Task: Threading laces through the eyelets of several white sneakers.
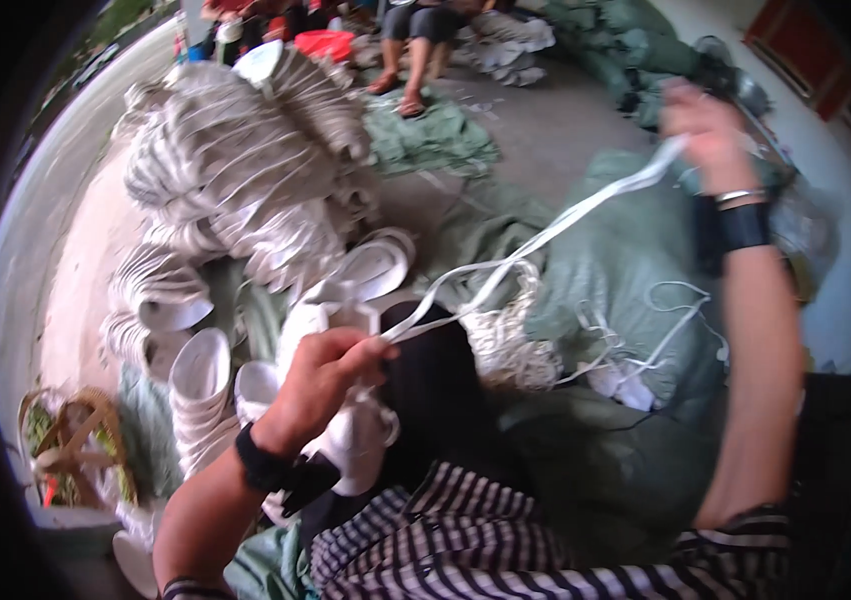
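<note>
A white shoelace stretches in doubled strands between my two hands. The fingers of my left hand are closed on its near end, with a white canvas shoe just below them on my lap. Raised at the far right, my right hand grips the other end; motion blurs its fingers. A tangled bundle of white laces lies beside my dark-clothed leg, and several loose strands trail from it over green sacking.
Stacked white shoes form a large heap at left, with shorter rows nearer me. A woven basket stands at the lower left. Green sacks spread along the right. Another person's feet and a red basin are at the back.
</note>
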Motion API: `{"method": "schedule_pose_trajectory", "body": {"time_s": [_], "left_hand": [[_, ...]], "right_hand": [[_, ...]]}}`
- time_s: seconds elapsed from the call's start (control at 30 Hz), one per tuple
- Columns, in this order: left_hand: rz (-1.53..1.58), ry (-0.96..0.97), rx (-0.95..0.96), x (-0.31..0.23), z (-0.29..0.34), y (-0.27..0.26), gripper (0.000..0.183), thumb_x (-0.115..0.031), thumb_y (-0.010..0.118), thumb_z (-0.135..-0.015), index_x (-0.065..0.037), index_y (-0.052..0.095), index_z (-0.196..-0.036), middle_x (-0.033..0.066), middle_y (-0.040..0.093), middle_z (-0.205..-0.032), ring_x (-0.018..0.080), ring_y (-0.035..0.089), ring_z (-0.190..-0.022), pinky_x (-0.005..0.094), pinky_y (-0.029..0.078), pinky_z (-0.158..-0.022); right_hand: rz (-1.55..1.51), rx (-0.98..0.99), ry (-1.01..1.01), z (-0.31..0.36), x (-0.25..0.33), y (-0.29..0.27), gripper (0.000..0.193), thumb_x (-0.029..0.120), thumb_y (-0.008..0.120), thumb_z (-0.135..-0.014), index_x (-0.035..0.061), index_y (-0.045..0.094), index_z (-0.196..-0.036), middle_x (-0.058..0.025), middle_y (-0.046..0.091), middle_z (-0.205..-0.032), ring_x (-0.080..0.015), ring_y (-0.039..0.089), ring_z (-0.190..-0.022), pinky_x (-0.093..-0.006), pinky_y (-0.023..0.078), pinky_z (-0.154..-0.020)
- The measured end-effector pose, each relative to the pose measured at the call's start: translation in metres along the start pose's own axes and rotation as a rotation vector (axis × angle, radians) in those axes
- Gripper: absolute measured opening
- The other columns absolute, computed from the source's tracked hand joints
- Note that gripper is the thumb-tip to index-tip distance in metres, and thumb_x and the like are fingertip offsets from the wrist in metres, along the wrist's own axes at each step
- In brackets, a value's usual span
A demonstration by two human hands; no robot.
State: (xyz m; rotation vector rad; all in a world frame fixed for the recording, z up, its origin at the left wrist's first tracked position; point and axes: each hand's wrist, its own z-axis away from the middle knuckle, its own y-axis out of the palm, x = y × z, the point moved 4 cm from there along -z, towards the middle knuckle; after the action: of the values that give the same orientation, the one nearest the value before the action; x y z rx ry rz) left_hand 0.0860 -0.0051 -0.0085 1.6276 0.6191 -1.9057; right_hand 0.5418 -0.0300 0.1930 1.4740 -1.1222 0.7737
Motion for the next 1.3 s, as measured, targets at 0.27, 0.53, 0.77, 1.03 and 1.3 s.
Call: {"method": "schedule_pose_trajectory", "body": {"time_s": [0.27, 0.53, 0.77, 1.03, 1.3], "left_hand": [[-0.178, 0.065, -0.119, -0.012, -0.003, 0.014, 0.028, -0.023, 0.058, -0.093, 0.003, 0.067, -0.089, 0.0039, 0.064, -0.074, 0.0077, 0.056, -0.065, 0.0229, 0.045, -0.062], [-0.204, 0.134, -0.217, 0.003, -0.005, -0.009, 0.024, -0.02, 0.061, -0.091, 0.004, 0.067, -0.088, 0.0023, 0.062, -0.072, 0.0056, 0.053, -0.066, 0.0222, 0.044, -0.057], [-0.754, 0.09, -0.394, 0.011, 0.045, -0.038, 0.013, -0.017, 0.069, -0.081, -0.005, 0.064, -0.079, 0.0099, 0.058, -0.076, 0.025, 0.059, -0.066, 0.0333, 0.049, -0.059], [-1.242, 0.38, -0.323, 0.019, 0.054, -0.016, 0.018, -0.018, 0.073, -0.072, -0.012, 0.059, -0.083, 0.0046, 0.053, -0.083, 0.0258, 0.054, -0.079, 0.0358, 0.046, -0.061], [-1.365, 0.337, -0.248, 0.026, 0.056, -0.022, 0.017, -0.016, 0.067, -0.078, -0.008, 0.058, -0.089, 0.0081, 0.053, -0.081, 0.0258, 0.053, -0.073, 0.0348, 0.046, -0.06]], "right_hand": [[0.179, 0.199, 0.722, 0.028, -0.244, 0.167, 0.017, 0.015, 0.05, -0.093, 0.0002, 0.059, -0.091, -0.0221, 0.067, -0.094, -0.0007, 0.033, -0.039, -0.0174, 0.026, -0.034], [0.566, 0.463, 0.7, 0.05, -0.282, 0.21, 0.021, 0.018, 0.048, -0.094, 0.0007, 0.059, -0.097, -0.0015, 0.055, -0.06, -0.0034, 0.043, -0.04, -0.0176, 0.029, -0.036], [0.32, 0.482, 0.659, 0.057, -0.282, 0.194, 0.024, 0.02, 0.065, -0.086, 0.0002, 0.061, -0.1, -0.0003, 0.057, -0.065, -0.0013, 0.044, -0.047, -0.0165, 0.034, -0.042], [0.739, 0.553, 0.64, 0.079, -0.301, 0.194, 0.017, 0.017, 0.059, -0.085, 0.0007, 0.064, -0.085, -0.0014, 0.057, -0.055, -0.0069, 0.052, -0.048, -0.0238, 0.041, -0.051], [0.728, 0.536, 0.714, 0.091, -0.31, 0.19, 0.019, 0.019, 0.059, -0.088, 0.0018, 0.065, -0.09, 0.0005, 0.061, -0.056, -0.0033, 0.049, -0.05, -0.021, 0.037, -0.051]]}}
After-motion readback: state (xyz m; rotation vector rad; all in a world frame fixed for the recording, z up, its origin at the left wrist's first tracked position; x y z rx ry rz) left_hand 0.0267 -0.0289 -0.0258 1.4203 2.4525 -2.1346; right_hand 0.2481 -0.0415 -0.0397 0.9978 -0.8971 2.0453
